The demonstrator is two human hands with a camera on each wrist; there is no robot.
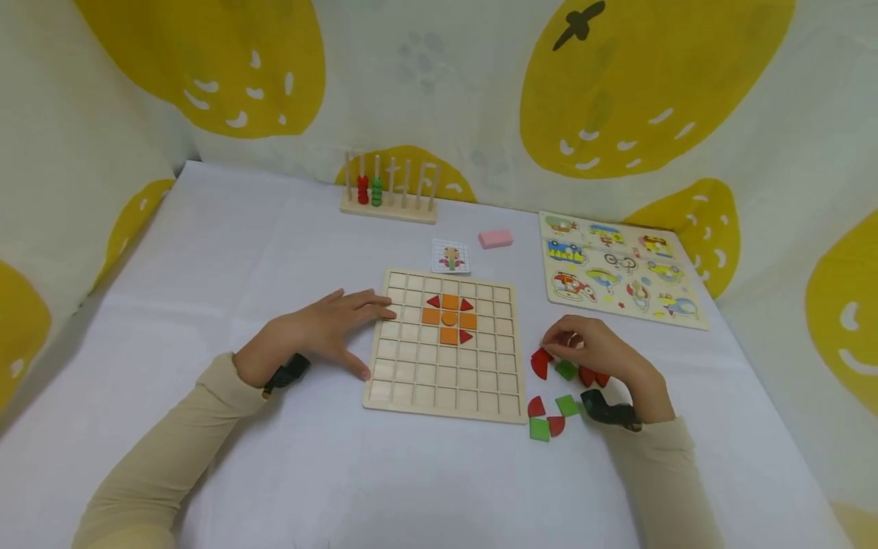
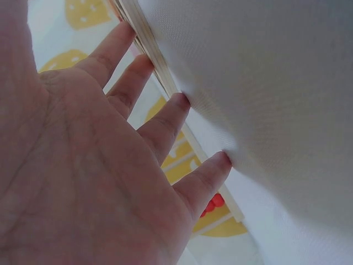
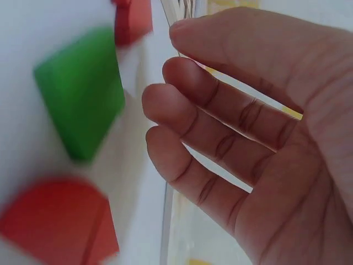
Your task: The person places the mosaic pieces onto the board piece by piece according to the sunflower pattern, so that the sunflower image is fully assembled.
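Left hand (image 1: pixel 329 328), splayed, holding nothing, at board (image 1: pixel 411 374). Right hand (image 1: pixel 598 347), grip unclear, partly hiding pieces (image 1: pixel 566 370). Beyond: card (image 1: pixel 451 257), pink block (image 1: pixel 495 239), rack (image 1: pixel 391 210), puzzle (image 1: pixel 595 258).

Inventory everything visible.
Board: 1, beige, centre
Squares: 4, orange, on board
Disc: 1, orange, amid squares
Triangles: 3, red, on board
Loose pieces: several, red/green, right
Card: 1, multicoloured, behind board
Block: 1, pink, beside card
Puzzle: 1, multicoloured, back right
Rack: 1, beige, back
Beads: several, red/green, on rack
Tablecloth: 1, white, underneath
Backdrop: count unclear, white/yellow, behind
Sleeves: 2, beige, arms
Wrist gear: 2, dark
Left hand: 1, board's left edge
Right hand: 1, over pieces
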